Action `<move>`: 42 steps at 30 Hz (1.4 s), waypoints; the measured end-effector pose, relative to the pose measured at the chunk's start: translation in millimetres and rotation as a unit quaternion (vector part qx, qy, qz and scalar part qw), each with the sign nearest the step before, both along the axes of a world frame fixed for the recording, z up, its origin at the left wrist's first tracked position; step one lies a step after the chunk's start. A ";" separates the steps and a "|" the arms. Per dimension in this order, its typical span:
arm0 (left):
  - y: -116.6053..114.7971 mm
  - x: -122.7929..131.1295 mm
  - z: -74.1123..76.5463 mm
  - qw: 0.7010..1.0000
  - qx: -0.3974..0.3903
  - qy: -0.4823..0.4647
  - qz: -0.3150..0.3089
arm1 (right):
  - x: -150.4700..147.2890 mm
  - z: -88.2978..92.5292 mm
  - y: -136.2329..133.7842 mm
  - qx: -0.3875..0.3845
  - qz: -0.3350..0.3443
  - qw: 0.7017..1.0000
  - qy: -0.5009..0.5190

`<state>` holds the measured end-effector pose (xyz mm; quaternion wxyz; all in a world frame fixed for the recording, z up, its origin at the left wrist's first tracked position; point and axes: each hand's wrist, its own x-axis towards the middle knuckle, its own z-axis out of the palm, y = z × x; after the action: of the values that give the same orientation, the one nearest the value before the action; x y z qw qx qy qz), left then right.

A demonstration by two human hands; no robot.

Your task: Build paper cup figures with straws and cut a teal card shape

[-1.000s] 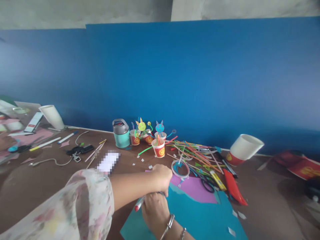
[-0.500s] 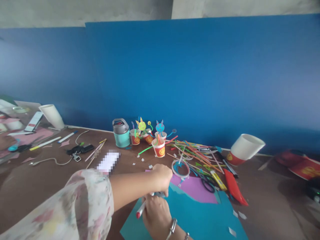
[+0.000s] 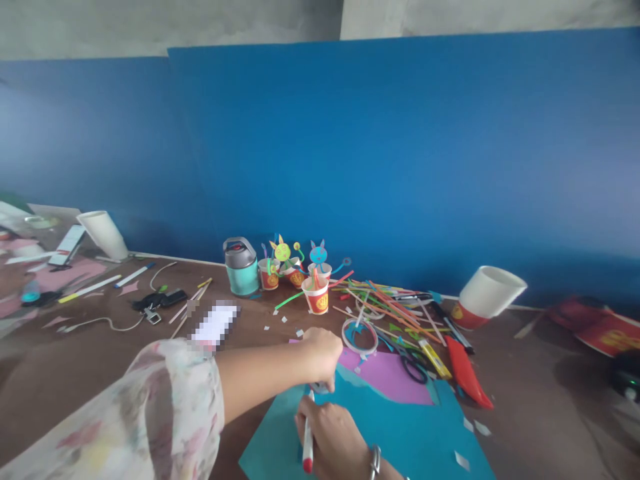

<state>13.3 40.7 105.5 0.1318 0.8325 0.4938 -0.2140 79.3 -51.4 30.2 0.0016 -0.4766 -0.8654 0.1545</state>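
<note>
My left hand (image 3: 323, 353) reaches across from the left in a floral sleeve. Its fingers are curled down onto a small grey object at the far edge of a teal paper sheet (image 3: 400, 433). My right hand (image 3: 333, 437) lies on the teal sheet near the bottom edge of the view and grips a red-capped white marker (image 3: 307, 437), which stands nearly upright with its red end toward me. A purple sheet (image 3: 387, 377) lies just beyond the teal one.
A brown table (image 3: 75, 373) holds a tape ring (image 3: 360, 335), scissors (image 3: 413, 367), a heap of coloured straws (image 3: 390, 300), decorated paper cups (image 3: 316, 297), a teal flask (image 3: 241, 267), tipped white cups (image 3: 487, 293) and a red pouch (image 3: 467, 377). A blue board stands behind.
My right hand has slid toward me and turned the marker from a slant to nearly upright. My left hand has stayed in place.
</note>
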 end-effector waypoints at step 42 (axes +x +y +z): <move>-0.8 -3.0 -4.6 1.000 0.017 0.000 0.018 | 83.9 10.9 24.7 -0.221 -0.090 0.880 0.410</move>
<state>10.3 39.9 100.9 0.1218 0.8257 0.5120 -0.2030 163.1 -26.7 41.1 0.2645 -0.4345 -0.6840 0.5229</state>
